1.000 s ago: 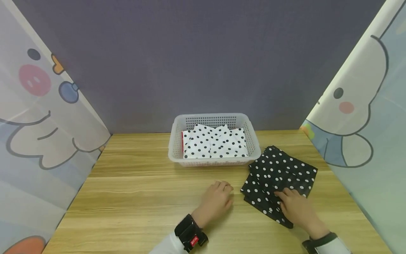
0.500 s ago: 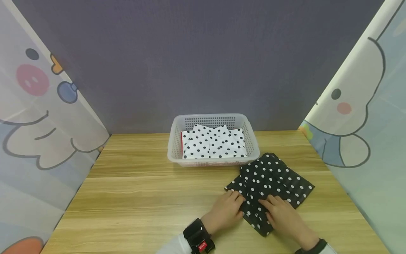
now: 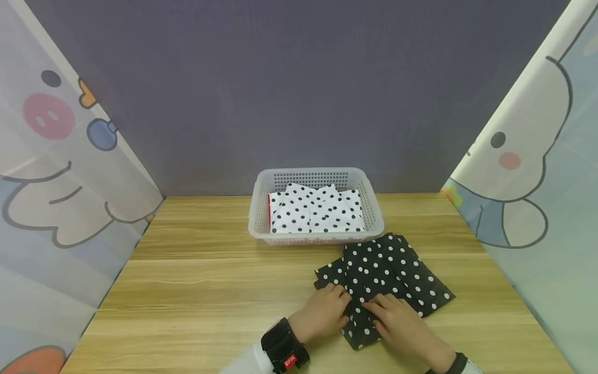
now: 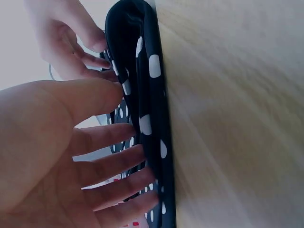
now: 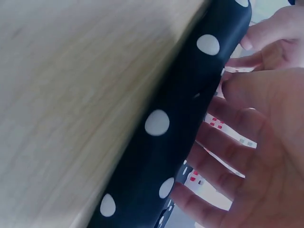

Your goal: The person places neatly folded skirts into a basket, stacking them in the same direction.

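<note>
A folded black garment (image 3: 380, 265) with white polka dots lies on the table, turned at an angle, in front of the basket. My left hand (image 3: 322, 313) rests on its left edge, and my right hand (image 3: 401, 326) lies over its near side. In the left wrist view, nearly straight fingers (image 4: 116, 166) touch the layered folds (image 4: 147, 123), the thumb against the same edge. The right wrist view shows the right fingers (image 5: 216, 164) spread along a thick rolled edge of the cloth (image 5: 164, 142).
A white perforated plastic basket (image 3: 316, 239) stands at the back middle, holding a folded white garment (image 3: 313, 210) with black dots and a bit of red at its left. The garment's far corner reaches close to the basket's front. Cartoon-printed panels (image 3: 523, 156) flank the wooden table (image 3: 196, 291).
The black garment has slid left and toward me and turned, with the right hand moving along on it. The left hand has come onto its left edge.
</note>
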Motion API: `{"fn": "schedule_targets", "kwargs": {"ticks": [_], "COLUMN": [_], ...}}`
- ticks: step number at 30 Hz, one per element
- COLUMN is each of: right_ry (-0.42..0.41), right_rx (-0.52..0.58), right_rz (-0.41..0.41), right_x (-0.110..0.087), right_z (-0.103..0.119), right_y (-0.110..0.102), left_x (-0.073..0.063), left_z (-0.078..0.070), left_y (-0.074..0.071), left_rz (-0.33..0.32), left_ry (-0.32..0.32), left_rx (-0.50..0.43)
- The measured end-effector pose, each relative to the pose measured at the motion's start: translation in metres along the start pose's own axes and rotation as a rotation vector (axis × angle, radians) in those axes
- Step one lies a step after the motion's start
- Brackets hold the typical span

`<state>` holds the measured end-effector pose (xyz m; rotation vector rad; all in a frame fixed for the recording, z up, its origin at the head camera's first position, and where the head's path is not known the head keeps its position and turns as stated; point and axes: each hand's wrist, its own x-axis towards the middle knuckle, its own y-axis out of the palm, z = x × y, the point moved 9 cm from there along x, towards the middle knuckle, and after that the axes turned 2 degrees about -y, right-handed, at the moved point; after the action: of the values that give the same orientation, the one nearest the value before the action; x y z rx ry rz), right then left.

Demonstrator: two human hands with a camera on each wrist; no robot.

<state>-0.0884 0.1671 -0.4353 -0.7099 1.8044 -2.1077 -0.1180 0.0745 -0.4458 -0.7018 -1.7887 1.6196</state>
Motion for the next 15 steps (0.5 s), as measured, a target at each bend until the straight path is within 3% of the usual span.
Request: {"fn": "schedule_targets", "kwargs": {"ticks": [6, 15], "right_ry": [0.044, 0.124], "right_rx": [0.022, -0.022], "right_rz": [-0.028, -0.234], "right_x": [0.004, 0.008], "right_z": [-0.003, -0.035], "right_y": [-0.002, -0.032], "left_x": [-0.007, -0.019], "left_z": [0.014, 0.037], "left_y": [0.001, 0.0], "left_rz": [0.051, 0.087], "left_ry": [-0.054, -0.098], "left_rx": [-0.038, -0.058]}}
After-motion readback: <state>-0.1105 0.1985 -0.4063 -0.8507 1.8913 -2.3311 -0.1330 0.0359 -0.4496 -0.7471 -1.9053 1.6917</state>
